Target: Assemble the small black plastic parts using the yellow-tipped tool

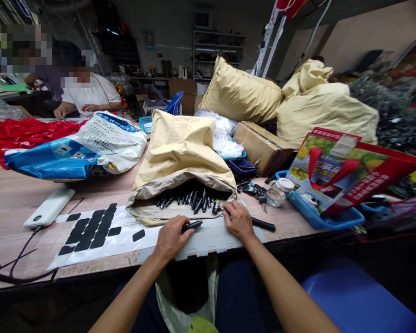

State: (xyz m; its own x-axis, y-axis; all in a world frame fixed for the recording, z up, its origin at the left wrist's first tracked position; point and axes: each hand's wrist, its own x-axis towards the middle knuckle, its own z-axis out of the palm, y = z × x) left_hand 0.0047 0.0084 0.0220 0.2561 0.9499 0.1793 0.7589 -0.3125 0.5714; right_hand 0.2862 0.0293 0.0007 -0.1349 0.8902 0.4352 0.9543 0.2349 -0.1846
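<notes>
My left hand is closed on a short black pen-like part at the table's front edge. My right hand rests just right of it, fingers curled near a small dark piece with a metal tip; whether it grips that piece is unclear. A longer black rod lies right of that hand. Both hands sit on a grey plastic sheet. Directly behind them a tan sack lies open on its side, with several black parts spilling from its mouth.
A white sheet with several black pads and a white power bank lie to the left. A blue-white bag, red pieces, a cardboard box, a blue tray with a red bag, and a glass jar crowd the table. Another person sits far left.
</notes>
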